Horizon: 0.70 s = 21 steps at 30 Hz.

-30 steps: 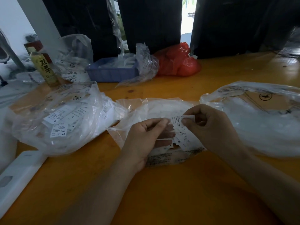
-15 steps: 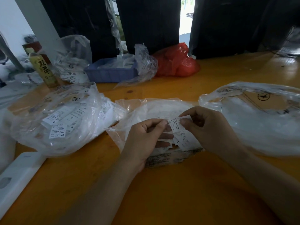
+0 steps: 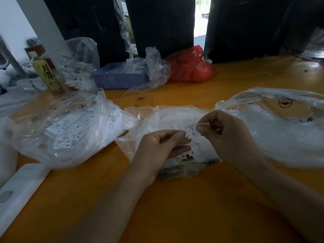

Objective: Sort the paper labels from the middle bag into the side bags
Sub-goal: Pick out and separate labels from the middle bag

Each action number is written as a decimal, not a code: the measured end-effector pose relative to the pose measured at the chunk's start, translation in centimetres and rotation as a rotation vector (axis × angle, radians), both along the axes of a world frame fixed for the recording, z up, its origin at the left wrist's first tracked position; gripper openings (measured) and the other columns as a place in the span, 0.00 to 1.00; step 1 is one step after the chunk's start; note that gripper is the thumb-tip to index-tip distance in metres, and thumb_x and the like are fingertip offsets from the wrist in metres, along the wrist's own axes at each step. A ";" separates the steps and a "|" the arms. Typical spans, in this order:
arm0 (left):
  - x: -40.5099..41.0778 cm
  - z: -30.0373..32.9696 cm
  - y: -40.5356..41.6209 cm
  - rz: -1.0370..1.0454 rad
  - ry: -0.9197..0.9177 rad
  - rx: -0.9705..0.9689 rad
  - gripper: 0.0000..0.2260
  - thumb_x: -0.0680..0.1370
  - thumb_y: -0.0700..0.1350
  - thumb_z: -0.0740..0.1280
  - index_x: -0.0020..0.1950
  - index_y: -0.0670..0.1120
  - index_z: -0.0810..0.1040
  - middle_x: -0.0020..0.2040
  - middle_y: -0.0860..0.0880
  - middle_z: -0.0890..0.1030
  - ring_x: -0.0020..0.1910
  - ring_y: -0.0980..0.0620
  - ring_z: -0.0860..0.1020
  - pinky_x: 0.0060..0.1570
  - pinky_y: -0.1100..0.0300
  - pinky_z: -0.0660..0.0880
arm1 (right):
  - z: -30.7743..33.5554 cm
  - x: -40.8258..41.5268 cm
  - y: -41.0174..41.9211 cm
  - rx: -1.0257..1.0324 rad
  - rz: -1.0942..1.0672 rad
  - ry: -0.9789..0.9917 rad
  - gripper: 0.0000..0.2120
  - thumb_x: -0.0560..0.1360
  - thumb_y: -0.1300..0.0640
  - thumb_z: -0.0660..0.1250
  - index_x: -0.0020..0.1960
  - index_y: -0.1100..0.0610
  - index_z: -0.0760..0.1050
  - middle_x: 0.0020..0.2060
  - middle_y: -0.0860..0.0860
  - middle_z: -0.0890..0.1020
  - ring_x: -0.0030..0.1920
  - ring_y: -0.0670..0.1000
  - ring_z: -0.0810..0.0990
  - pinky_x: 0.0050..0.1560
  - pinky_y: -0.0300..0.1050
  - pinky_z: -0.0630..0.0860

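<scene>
Three clear plastic bags lie on the orange table. The middle bag (image 3: 163, 118) holds white paper labels marked M and XL (image 3: 188, 155). My left hand (image 3: 161, 148) rests on this bag, its fingers curled around a small stack of labels. My right hand (image 3: 226, 135) pinches the top of one white label marked L (image 3: 190, 131) between thumb and forefinger, just above the stack. The left bag (image 3: 70, 127) is full of labels marked S and XS. The right bag (image 3: 280, 130) holds pale, blurred contents.
At the back stand a blue tray (image 3: 119, 78), a red plastic bag (image 3: 191, 67), more clear bags (image 3: 78, 62) and a yellow-green bottle (image 3: 46, 73). A white flat device (image 3: 19, 188) lies at the near left edge. Dark curtains hang behind the table.
My right hand has drawn the L label slightly left and down, closer to my left hand's fingertips. The bags have not moved.
</scene>
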<state>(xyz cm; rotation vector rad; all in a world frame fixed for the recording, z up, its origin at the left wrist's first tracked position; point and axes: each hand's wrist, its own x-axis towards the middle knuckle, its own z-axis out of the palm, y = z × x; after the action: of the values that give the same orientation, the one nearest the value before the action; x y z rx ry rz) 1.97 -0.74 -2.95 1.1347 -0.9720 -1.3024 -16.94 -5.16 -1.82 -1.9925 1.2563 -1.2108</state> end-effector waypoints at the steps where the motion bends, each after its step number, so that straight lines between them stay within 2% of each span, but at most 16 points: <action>1: 0.0 0.0 0.0 0.016 -0.003 -0.001 0.05 0.76 0.48 0.76 0.48 0.49 0.90 0.50 0.42 0.89 0.50 0.42 0.89 0.48 0.61 0.84 | 0.0 0.1 0.1 0.008 0.012 0.013 0.06 0.77 0.52 0.73 0.47 0.44 0.76 0.38 0.40 0.82 0.42 0.38 0.80 0.40 0.26 0.73; 6: 0.0 -0.1 -0.1 0.073 -0.004 0.000 0.04 0.79 0.45 0.74 0.50 0.49 0.89 0.48 0.43 0.89 0.48 0.43 0.89 0.47 0.61 0.84 | 0.0 0.1 0.1 0.035 0.044 0.037 0.07 0.78 0.53 0.72 0.46 0.43 0.77 0.36 0.35 0.81 0.41 0.35 0.80 0.39 0.25 0.72; 11: -0.1 0.1 0.2 0.056 -0.089 -0.019 0.04 0.79 0.46 0.74 0.52 0.50 0.88 0.46 0.44 0.89 0.46 0.44 0.89 0.43 0.60 0.85 | 0.1 0.2 0.3 0.017 0.052 0.083 0.08 0.78 0.54 0.73 0.46 0.42 0.77 0.36 0.30 0.80 0.40 0.34 0.79 0.39 0.25 0.71; 13: -0.1 0.1 0.2 0.024 -0.116 -0.026 0.05 0.79 0.46 0.74 0.53 0.50 0.87 0.47 0.45 0.90 0.45 0.44 0.89 0.42 0.60 0.85 | 0.1 0.1 0.3 -0.011 0.018 0.052 0.06 0.77 0.53 0.73 0.46 0.42 0.77 0.35 0.34 0.81 0.40 0.35 0.80 0.38 0.26 0.71; 15: -0.1 0.3 0.3 -0.006 -0.095 -0.028 0.10 0.76 0.49 0.75 0.55 0.48 0.87 0.49 0.45 0.90 0.47 0.45 0.89 0.44 0.60 0.84 | 0.3 0.0 0.3 -0.012 -0.019 -0.020 0.05 0.77 0.51 0.72 0.47 0.43 0.77 0.36 0.38 0.83 0.41 0.37 0.81 0.37 0.27 0.72; 17: -0.1 0.3 0.2 -0.003 -0.035 -0.014 0.13 0.73 0.49 0.75 0.55 0.46 0.87 0.50 0.44 0.89 0.48 0.45 0.89 0.46 0.62 0.84 | 0.4 -0.3 0.1 0.014 -0.015 -0.116 0.03 0.78 0.52 0.71 0.49 0.46 0.78 0.39 0.37 0.84 0.42 0.37 0.83 0.40 0.27 0.74; 21: 0.0 0.2 0.0 0.000 0.033 0.006 0.07 0.76 0.45 0.74 0.51 0.45 0.89 0.50 0.41 0.89 0.51 0.44 0.89 0.48 0.62 0.84 | 0.4 -0.2 0.1 0.032 0.025 -0.155 0.05 0.78 0.55 0.71 0.48 0.47 0.77 0.40 0.37 0.84 0.42 0.38 0.83 0.44 0.28 0.76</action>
<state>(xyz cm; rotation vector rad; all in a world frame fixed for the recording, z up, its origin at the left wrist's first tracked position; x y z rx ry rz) 1.95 -0.72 -2.71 1.1146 -0.9445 -1.3205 -17.10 -5.07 -1.37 -1.8476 1.1639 -1.2981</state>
